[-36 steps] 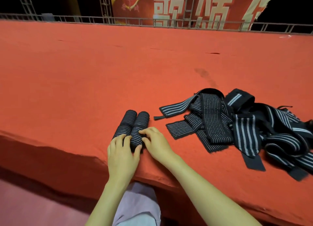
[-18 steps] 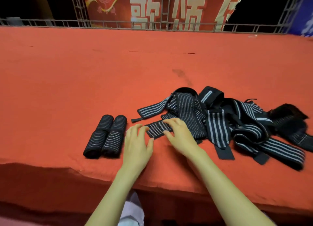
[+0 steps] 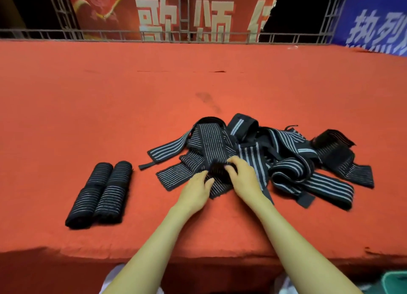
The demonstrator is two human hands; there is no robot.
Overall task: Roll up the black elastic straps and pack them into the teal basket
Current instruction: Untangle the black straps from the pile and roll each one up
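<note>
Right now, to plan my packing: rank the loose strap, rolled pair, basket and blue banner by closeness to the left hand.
1. Loose strap, touching the left hand.
2. Rolled pair, on its left.
3. Basket, bottom right corner, only partly showing.
4. Blue banner, far back right.

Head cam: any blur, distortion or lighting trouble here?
Head view: wide-angle distortion leans the side truss posts outward; light on the red carpet is even, the backdrop dark; the loose straps lose detail in black folds; the teal basket is dim and cropped at the corner; slight overall softness.
</note>
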